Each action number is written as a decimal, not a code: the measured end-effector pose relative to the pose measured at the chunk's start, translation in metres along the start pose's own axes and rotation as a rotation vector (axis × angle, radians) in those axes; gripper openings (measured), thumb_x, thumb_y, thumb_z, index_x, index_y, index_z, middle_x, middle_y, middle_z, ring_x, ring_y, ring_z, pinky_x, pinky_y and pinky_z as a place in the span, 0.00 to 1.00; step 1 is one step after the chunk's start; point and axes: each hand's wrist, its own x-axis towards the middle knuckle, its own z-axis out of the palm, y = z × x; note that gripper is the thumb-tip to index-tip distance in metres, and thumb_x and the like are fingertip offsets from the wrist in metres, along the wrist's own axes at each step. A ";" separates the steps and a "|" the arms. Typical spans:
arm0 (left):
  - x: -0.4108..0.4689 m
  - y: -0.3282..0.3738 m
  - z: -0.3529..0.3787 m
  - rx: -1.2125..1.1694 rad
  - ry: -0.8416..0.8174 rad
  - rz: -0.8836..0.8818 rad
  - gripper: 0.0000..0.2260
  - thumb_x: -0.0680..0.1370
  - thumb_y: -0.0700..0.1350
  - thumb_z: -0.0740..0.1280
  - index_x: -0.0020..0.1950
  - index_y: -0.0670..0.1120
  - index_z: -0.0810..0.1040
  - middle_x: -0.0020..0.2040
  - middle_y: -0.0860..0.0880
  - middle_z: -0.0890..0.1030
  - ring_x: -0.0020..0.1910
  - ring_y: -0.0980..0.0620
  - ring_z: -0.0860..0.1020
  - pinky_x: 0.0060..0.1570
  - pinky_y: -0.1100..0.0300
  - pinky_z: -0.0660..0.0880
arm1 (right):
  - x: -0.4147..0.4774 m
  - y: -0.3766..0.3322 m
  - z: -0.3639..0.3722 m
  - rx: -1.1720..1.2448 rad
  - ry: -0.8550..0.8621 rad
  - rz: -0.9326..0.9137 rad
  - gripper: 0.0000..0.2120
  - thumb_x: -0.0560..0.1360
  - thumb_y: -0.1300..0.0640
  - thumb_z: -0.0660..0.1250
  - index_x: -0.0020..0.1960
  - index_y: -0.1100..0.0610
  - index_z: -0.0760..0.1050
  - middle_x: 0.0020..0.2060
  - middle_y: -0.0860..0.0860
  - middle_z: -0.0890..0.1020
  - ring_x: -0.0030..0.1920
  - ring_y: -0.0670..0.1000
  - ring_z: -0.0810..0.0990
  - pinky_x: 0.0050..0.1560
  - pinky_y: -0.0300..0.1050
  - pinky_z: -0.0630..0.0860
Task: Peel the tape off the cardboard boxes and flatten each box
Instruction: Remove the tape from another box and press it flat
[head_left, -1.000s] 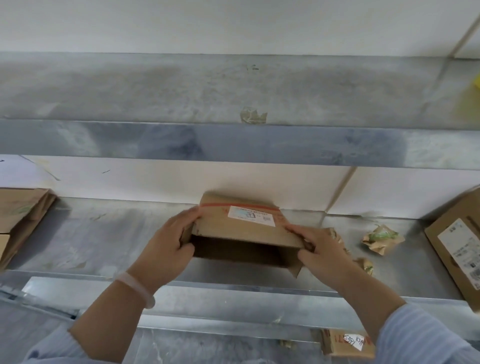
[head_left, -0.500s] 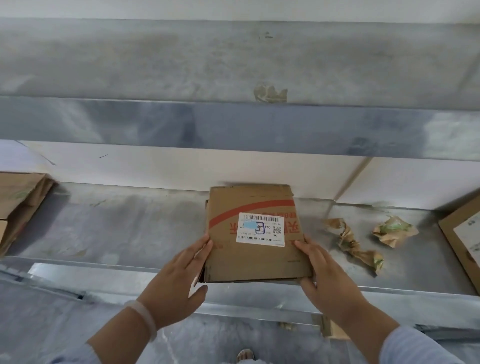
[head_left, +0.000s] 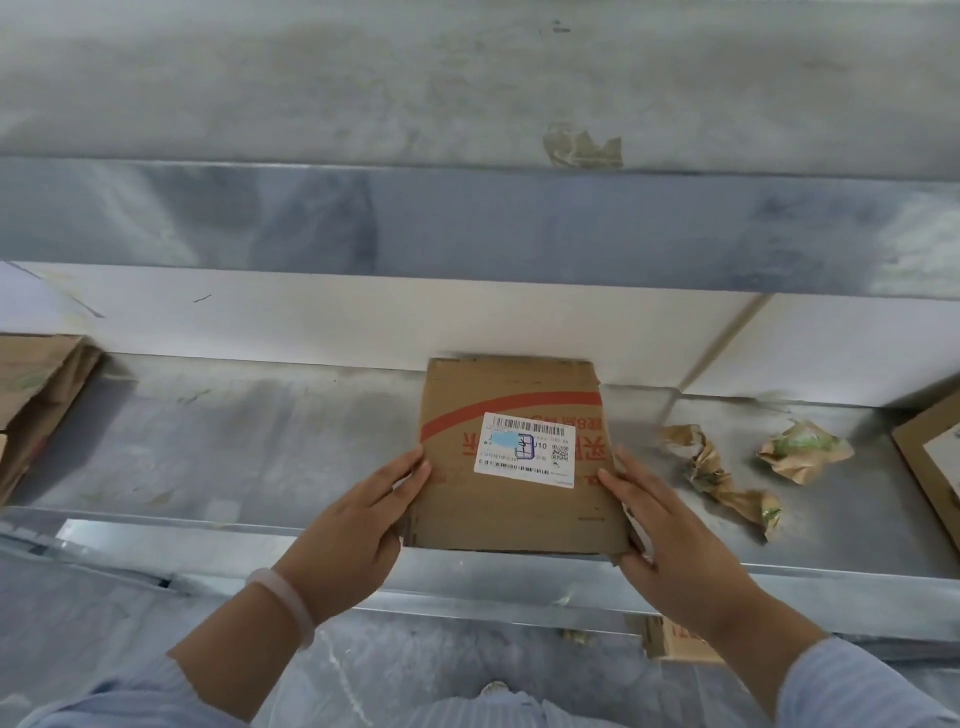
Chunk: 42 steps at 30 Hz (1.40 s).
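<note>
A small brown cardboard box lies pressed flat on the metal shelf, with a red stripe and a white shipping label on top. My left hand rests against its left edge with straight fingers. My right hand lies along its right edge, fingers straight, thumb at the near right corner. Two crumpled wads of peeled brown tape lie to the right of the box.
A flattened brown box stack sits at the far left of the shelf. Another labelled cardboard box stands at the right edge. A metal shelf overhangs above. A box lies on the floor below.
The box stood open on its side a second ago; it has been pushed down flat. Both hands slid from gripping its sides to lying along its edges.
</note>
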 end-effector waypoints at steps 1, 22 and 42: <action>-0.002 -0.001 -0.002 -0.011 -0.014 0.007 0.29 0.76 0.38 0.62 0.77 0.48 0.63 0.77 0.55 0.60 0.71 0.54 0.68 0.67 0.59 0.70 | -0.002 0.001 -0.001 -0.012 0.002 -0.016 0.36 0.71 0.62 0.72 0.75 0.49 0.63 0.77 0.42 0.56 0.71 0.44 0.66 0.61 0.36 0.72; 0.070 0.021 0.028 0.035 -0.186 -0.142 0.36 0.79 0.66 0.51 0.78 0.54 0.37 0.77 0.58 0.31 0.76 0.57 0.33 0.77 0.52 0.46 | 0.038 -0.004 -0.019 0.270 0.067 0.521 0.31 0.72 0.36 0.66 0.72 0.40 0.62 0.65 0.40 0.70 0.58 0.44 0.77 0.53 0.46 0.77; 0.049 0.028 -0.050 -0.671 0.443 -0.070 0.24 0.70 0.31 0.60 0.64 0.49 0.74 0.69 0.48 0.68 0.70 0.58 0.66 0.69 0.56 0.68 | 0.048 -0.060 -0.039 0.966 0.338 0.108 0.15 0.83 0.46 0.53 0.58 0.49 0.76 0.58 0.53 0.81 0.59 0.50 0.80 0.53 0.44 0.80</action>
